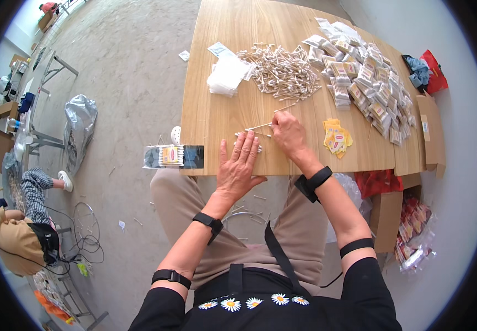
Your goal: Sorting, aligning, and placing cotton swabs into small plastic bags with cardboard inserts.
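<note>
My left hand (238,163) lies flat near the table's front edge, fingers stretched out over a few cotton swabs whose white tips show beside the fingers. To its right, my right hand (289,132) has its fingers curled down in a pinch on one end of a cotton swab (259,127), which points left toward my left fingertips. Another loose swab (286,107) lies just beyond the right hand. A big heap of loose swabs (285,71) sits farther back. Yellow-and-white paper cards (336,137) are stacked to the right of my right hand.
Many filled swab packets (373,83) are piled at the back right of the wooden table (216,116). Clear plastic bags (230,74) lie at the back left. A swab pack (170,155) rests at the left edge. Cardboard boxes (387,220) stand below right; another person (20,237) sits left.
</note>
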A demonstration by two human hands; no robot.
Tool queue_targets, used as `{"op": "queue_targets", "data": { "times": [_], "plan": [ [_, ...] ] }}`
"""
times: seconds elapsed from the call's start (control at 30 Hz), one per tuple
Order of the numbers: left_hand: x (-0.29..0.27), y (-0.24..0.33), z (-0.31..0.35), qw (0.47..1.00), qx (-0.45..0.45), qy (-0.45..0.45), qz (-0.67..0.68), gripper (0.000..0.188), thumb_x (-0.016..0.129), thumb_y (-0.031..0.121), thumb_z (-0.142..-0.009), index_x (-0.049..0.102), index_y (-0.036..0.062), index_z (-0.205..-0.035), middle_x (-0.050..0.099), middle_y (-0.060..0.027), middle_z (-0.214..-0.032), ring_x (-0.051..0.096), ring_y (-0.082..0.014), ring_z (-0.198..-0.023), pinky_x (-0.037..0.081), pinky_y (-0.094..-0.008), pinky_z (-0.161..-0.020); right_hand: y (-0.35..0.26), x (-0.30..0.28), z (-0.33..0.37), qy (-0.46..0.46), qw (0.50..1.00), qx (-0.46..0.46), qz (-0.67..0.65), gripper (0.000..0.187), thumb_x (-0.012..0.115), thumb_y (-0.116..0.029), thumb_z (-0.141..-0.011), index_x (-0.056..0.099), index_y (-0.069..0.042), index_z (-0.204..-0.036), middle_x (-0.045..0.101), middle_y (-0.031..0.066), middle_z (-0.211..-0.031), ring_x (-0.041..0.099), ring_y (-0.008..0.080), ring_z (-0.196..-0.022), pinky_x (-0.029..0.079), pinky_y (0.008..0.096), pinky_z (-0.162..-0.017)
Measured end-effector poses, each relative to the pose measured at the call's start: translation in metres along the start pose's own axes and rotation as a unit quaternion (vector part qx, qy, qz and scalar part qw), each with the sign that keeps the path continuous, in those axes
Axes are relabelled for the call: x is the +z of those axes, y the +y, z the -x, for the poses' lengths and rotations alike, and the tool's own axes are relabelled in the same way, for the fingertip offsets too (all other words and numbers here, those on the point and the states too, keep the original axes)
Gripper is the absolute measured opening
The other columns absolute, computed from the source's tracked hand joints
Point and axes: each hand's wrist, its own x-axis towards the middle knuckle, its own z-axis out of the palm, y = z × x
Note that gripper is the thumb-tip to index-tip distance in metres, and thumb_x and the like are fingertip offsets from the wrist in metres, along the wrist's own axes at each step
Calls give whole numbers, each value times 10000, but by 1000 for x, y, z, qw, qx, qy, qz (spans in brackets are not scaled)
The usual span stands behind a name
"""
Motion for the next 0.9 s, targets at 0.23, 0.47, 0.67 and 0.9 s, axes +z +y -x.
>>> {"op": "queue_targets", "data": {
  "times": [0.23, 0.47, 0.67, 0.9],
  "plan": [
    [-1, 0, 0, 1000, -1, -3, -8, 1169, 813, 592, -564, 339, 82, -1503, 272, -73, -1597, 220, -228, -1489, 125, -586, -1181, -4, 0, 8, -16, 1000, -21, -2, 59, 623, -121, -847, 628, -70, -817, 658, 131, -889, 659, 356, -836, 531, 454, -743],
    [-3, 1, 1, 1000, -3, -6, -4, 1170, 820, 581, -560, 334, 98, -1509, 269, -63, -1598, 214, -223, -1491, 126, -585, -1181, 0, -9, 10, 30, 998, 15, 50, 60, 642, -115, -835, 628, -57, -841, 630, 141, -951, 656, 358, -864, 530, 455, -743],
    [-1, 0, 1, 1000, -2, 5, -8, 1173, 822, 574, -555, 334, 96, -1508, 272, -61, -1597, 216, -223, -1491, 120, -588, -1181, -14, 3, 17, 79, 993, -83, -15, 63, 651, -76, -801, 619, -42, -844, 598, 143, -954, 640, 342, -865, 522, 447, -763],
    [2, -2, 1, 1000, -3, 14, -28, 1192, 816, 582, -565, 306, 95, -1527, 274, -66, -1597, 210, -217, -1494, 102, -600, -1176, -27, 19, 16, 30, 993, -116, 5, 19, 611, -52, -797, 600, -41, -808, 587, 137, -871, 624, 331, -860, 514, 443, -737]
  ]
}}
